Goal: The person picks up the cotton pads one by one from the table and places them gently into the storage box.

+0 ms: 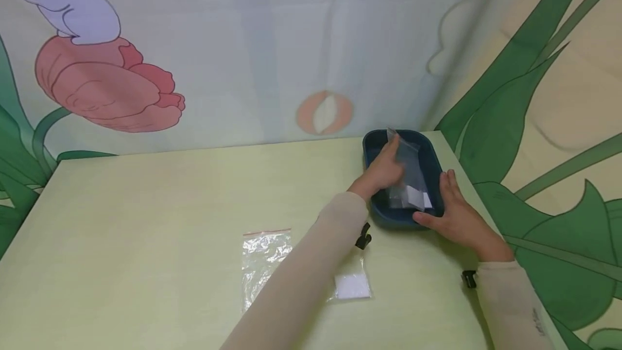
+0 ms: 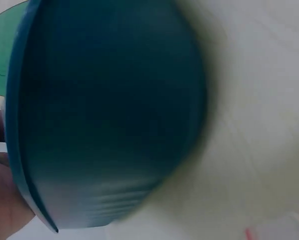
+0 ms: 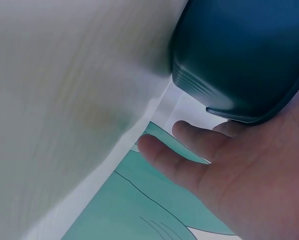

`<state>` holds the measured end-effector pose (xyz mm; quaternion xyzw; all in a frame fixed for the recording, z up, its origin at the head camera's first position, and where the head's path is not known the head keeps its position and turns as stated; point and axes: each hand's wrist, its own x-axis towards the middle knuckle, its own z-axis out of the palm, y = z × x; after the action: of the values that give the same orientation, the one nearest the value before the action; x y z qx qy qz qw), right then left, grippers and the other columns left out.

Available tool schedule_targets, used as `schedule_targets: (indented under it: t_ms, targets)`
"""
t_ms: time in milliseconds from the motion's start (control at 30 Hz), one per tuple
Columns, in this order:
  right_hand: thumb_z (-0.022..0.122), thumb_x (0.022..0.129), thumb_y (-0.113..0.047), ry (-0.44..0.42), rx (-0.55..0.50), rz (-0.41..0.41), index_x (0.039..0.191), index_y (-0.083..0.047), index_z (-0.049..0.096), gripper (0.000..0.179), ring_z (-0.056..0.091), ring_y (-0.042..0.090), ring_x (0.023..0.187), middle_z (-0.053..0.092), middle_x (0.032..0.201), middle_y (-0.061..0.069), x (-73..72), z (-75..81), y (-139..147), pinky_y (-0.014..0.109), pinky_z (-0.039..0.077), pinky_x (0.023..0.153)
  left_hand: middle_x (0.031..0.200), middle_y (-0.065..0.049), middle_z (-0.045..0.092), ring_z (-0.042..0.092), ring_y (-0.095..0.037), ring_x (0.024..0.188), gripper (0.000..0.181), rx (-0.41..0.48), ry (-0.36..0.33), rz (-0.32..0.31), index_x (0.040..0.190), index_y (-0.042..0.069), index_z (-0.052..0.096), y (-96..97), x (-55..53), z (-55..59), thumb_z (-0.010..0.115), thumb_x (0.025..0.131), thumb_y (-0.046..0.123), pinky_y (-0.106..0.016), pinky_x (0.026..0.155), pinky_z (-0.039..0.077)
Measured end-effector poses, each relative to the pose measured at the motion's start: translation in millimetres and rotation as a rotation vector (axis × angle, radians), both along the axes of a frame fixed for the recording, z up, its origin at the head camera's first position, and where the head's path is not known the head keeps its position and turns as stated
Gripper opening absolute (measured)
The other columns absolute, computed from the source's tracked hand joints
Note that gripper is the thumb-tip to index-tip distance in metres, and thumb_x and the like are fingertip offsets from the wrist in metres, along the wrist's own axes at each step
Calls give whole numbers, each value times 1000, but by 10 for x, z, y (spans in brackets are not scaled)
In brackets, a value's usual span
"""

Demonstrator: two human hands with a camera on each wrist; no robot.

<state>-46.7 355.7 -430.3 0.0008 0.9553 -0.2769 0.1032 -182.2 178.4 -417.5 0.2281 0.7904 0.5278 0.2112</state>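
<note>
A dark blue tray (image 1: 396, 220) stands at the right of the table. A clear plastic bag (image 1: 412, 169) with small white pieces at its lower end lies in it. My left hand (image 1: 386, 169) reaches over the tray's left rim and pinches the bag near its upper end; its fingertips are partly hidden. In the left wrist view, part of that hand shows beyond the tray wall (image 2: 109, 110). My right hand (image 1: 457, 217) lies along the tray's right side, fingers extended, thumb at the near right corner. The right wrist view shows its straight fingers (image 3: 174, 162) beside the tray (image 3: 244, 55).
A clear bag with a red seal line (image 1: 262, 253) lies on the table (image 1: 146, 231), partly behind my left sleeve. Another clear bag holding a white piece (image 1: 352, 286) lies right of the sleeve. A patterned curtain (image 1: 218, 42) hangs along the table's far edge.
</note>
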Motion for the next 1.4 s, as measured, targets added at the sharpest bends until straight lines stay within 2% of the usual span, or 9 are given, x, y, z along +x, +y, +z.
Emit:
schedule_targets:
  t_ms: [100, 233, 433, 600, 800, 900, 1033, 1233, 1400]
  targets:
    - [65, 93, -57, -4, -3, -4, 155, 1, -18, 119, 5, 57, 145, -31, 160, 15, 1, -3, 6, 71, 23, 107, 169, -6, 6, 10, -15, 152, 76, -115, 64, -45, 163, 10, 6, 37, -17, -20, 47, 100, 1, -21, 110, 28]
    - [65, 93, -59, -8, 6, -14, 155, 1, -18, 119, 6, 57, 144, -30, 161, 16, 1, -14, 10, 70, 24, 107, 169, -9, -1, 6, -18, 152, 78, -219, 61, -74, 162, 6, 0, 85, -19, -14, 47, 100, 2, -25, 116, 20]
    - [64, 92, -60, -6, 8, -18, 156, 0, -17, 119, 8, 57, 144, -29, 161, 17, -4, -34, 14, 70, 25, 107, 168, -13, -1, 33, -26, 145, 83, -357, 72, -24, 163, 11, -1, 167, 22, -17, 53, 101, 9, -29, 91, 43]
    - [63, 92, -61, -7, 17, -17, 156, -1, -18, 119, 10, 57, 144, -30, 161, 15, -10, -53, 15, 70, 26, 106, 167, -17, -9, 48, -35, 132, 89, -437, 88, 45, 164, 19, -3, 209, 65, -36, 59, 100, 16, -35, 73, 48]
    - [63, 92, -61, -10, 16, -18, 156, -1, -18, 119, 10, 57, 144, -31, 160, 12, -10, -33, 16, 70, 25, 107, 165, -21, -17, 9, -37, 152, 93, -532, 199, 88, 164, 20, 1, 227, 107, 14, 66, 97, 25, -42, 112, 35]
    - [64, 92, -61, -8, 10, -19, 156, -1, -17, 119, 8, 56, 145, -31, 160, 13, -5, -24, 16, 69, 24, 107, 165, -21, -16, -1, -35, 153, 95, -571, 269, 89, 164, 19, 4, 212, 94, 43, 69, 95, 28, -42, 117, 25]
    - [64, 93, -60, 0, 8, -13, 156, -1, -17, 119, 10, 56, 144, -30, 161, 14, -5, -33, -6, 69, 25, 108, 167, -19, -4, 11, -33, 152, 84, -497, 331, 69, 164, 17, 15, 46, 25, 80, 64, 96, 19, -41, 115, 30]
    - [64, 92, -61, -2, 16, -12, 156, -1, -17, 120, 11, 56, 144, -30, 161, 14, -13, -20, -29, 67, 26, 108, 157, -13, 35, 47, -27, 135, 54, -264, 388, -21, 154, 11, 42, -478, -51, 234, 44, 101, 0, -35, 100, 43]
    - [64, 92, -61, -18, 18, -23, 156, -1, -19, 120, 12, 58, 143, -32, 160, 13, 11, 6, -30, 69, 27, 106, 146, -10, 51, 52, -25, 128, 45, -250, 365, -70, 147, 8, 51, -1014, 26, 382, 42, 104, 2, -36, 102, 43]
